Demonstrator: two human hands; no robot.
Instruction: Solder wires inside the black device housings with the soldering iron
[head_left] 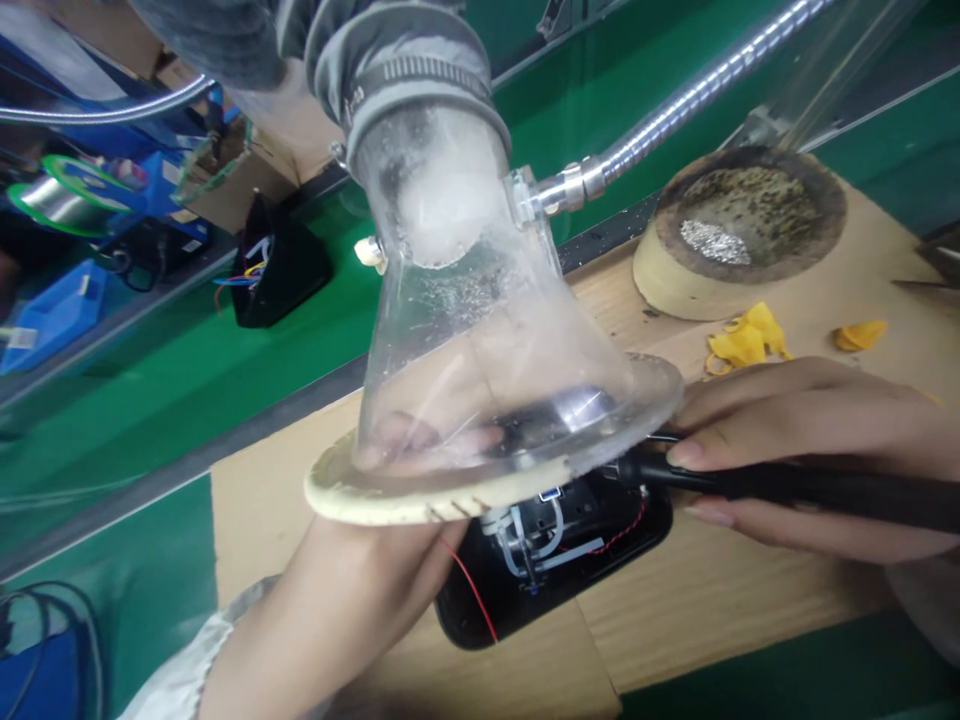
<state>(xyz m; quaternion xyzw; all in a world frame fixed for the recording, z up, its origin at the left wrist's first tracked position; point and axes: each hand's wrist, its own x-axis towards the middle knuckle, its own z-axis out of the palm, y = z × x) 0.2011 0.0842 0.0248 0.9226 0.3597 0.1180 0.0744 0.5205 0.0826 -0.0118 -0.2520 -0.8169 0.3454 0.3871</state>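
A black housing (480,590) with white tubes, a red wire and small parts inside lies under a clear extraction hood (465,340). My right hand (802,440) is closed around a black handled tool (810,487), whose front end reaches to the housing's upper right edge, under the hood's rim. My left hand (427,450) is at the housing's left side, partly seen through the clear hood; its fingers are blurred, and what they hold, if anything, cannot be made out. A red wire (474,590) runs from near this hand across the housing.
A round pot (675,285) with bits of silvery metal stands at the back right, near yellow scraps (750,338). A metal hose (697,100) joins the hood. At the left are a wire spool (67,195), blue bins (56,315) and a black part with wires (277,265).
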